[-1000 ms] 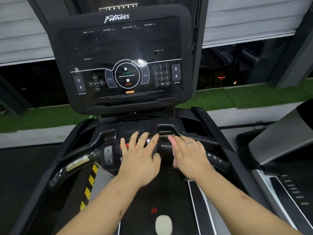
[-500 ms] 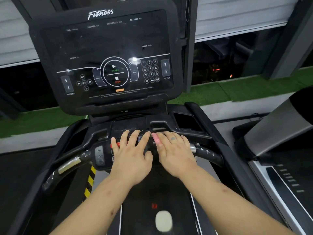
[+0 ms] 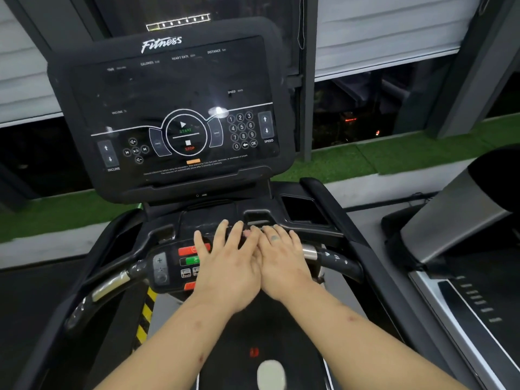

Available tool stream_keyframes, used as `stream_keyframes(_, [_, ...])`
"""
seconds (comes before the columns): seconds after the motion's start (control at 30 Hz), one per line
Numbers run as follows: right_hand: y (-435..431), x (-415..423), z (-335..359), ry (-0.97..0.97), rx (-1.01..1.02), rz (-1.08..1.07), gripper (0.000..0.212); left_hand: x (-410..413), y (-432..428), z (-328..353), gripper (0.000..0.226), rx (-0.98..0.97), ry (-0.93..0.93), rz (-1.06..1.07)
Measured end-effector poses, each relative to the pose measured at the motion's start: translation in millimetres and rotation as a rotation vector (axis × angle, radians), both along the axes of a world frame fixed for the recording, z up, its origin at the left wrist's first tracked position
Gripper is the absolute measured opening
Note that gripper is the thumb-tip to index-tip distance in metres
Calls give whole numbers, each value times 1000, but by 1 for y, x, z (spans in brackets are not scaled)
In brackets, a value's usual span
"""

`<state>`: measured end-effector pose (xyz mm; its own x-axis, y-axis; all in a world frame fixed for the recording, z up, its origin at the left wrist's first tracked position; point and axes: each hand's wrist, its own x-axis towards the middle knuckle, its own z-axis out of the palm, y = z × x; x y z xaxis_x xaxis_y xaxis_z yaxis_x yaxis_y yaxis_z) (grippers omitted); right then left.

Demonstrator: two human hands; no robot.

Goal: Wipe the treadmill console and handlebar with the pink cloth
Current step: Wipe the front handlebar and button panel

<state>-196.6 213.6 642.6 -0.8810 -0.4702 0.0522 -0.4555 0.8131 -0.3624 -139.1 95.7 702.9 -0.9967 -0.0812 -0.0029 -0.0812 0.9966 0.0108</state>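
We see both hands flat on the middle of the handlebar, side by side and touching — the left hand with fingers spread, the right hand with fingers loosely together. Of the pink cloth only a sliver shows between the fingertips; the rest is hidden, so we cannot tell which hand holds it. The console stands above, untouched.

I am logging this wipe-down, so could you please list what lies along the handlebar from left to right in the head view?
Silver grip sensor → plus/minus button pod → red and green buttons → left hand → right hand → silver band → black right end of handlebar.
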Motion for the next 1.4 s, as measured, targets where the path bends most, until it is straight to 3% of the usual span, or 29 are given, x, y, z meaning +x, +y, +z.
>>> stream_keyframes(0.23, [27, -2, -15, -8, -46, -65, 53, 0, 7, -8, 56, 18, -10, 4])
stream_keyframes(0.43, [69, 0, -32, 49, 44, -63, 81, 0, 4, -16, 56, -30, 0, -5])
stream_keyframes(0.73, [95, -7, -63, -13, -61, -230, 62, -2, 3, -17, 58, -52, -14, -15])
stream_keyframes(0.83, [81, -6, -60, 3, 31, -212, 70, -2, 4, -16, 59, -63, -19, -16])
stream_keyframes(1.13, [61, -3, -35, 15, -54, -134, 53, -2, 4, -19, 60, -86, -12, -7])
stream_keyframes(1.27, [90, 1, -39, 7, -76, -157, 76, -2, 4, -19, 60, -88, -14, -9])
stream_keyframes(1.4, [112, -5, -64, -21, -93, -198, 72, -2, 3, -19, 60, -94, -14, -18])
